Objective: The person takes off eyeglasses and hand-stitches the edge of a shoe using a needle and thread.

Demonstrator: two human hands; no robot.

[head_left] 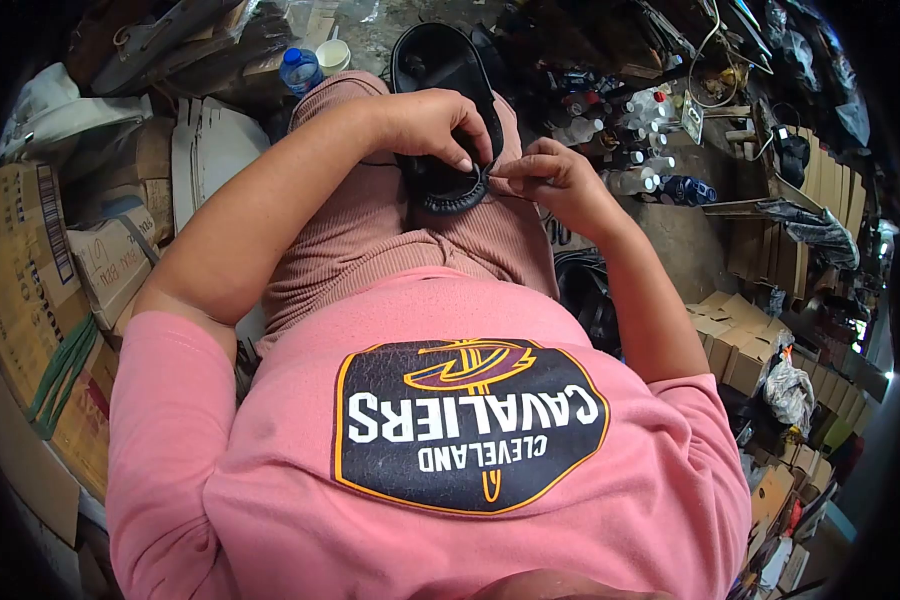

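Black, puckered-edged shoe (436, 72): left hand (440, 128) pinches its edge; right hand (558, 183) pinched together, contents unclear.

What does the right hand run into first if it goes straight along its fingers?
Likely the black shoe, at its pleated edge; the right hand points there. Left hand fingertips are right beside it, so depth could make those first.

Over matt, ribbed cloth trousers (345, 225) we are seeing a shoe (435, 75), smooth and leather-like with a dull shine, puckered along its toe edge. We are noticing a matt cloth shirt (270, 440), its print (470, 425) finely cracked, glossy plastic bottles (632, 181) and dull cardboard boxes (115, 270).
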